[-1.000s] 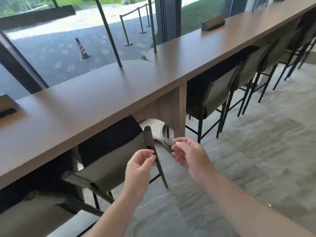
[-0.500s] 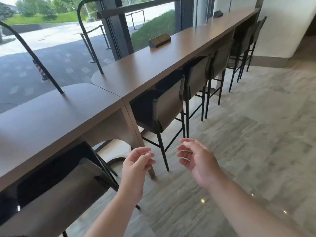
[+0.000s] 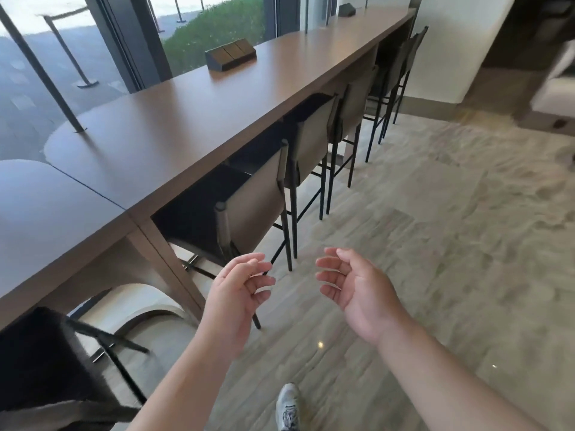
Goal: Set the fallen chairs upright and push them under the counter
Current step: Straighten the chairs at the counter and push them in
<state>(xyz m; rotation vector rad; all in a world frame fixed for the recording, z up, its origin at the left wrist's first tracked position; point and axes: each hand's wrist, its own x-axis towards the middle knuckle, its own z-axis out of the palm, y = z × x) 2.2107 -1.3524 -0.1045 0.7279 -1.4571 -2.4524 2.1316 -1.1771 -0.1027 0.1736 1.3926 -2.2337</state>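
Bar chairs: row of four upright along the counter (image 3: 217, 98), all pushed in, seats hidden beneath the top. Nearest in the row (image 3: 255, 200), just ahead of the left hand (image 3: 239, 287), tan backrest close against the counter edge, black legs planted on the floor. Second chair (image 3: 314, 138) beyond it, third (image 3: 354, 104) and fourth (image 3: 404, 57) further ahead toward the far wall. One more chair (image 3: 40, 362) low at left of the left forearm, also tucked under the rounded counter section (image 3: 46, 213); blurred, details not readable.

Change over the last second: a second ago both hands close at the top rail of the left chair, fingertips near it; now drawn clear of it, and view swung rightward along the row. Left chair slid from centre to lower-left corner. Judged: that chair finished with, attention passing to the rest of the line.

Hands: left hand raised, fingers loosely curled, holding nothing, touching nothing. Right hand (image 3: 354, 287) beside it, palm turned inward, fingers relaxed and apart, likewise empty. Gap of bare floor (image 3: 435, 244) between the two.

No fallen chair anywhere in view. Judged: task near its end or complete on this stretch; a check further along or behind possibly needed.

Surroundings: wooden desk power block (image 3: 231, 58) on the counter, well ahead of the hands; second block (image 3: 347, 9) far ahead. Grey sneaker (image 3: 287, 405) below, between the forearms. Window wall beyond the counter, stanchion post (image 3: 70, 54) outside.
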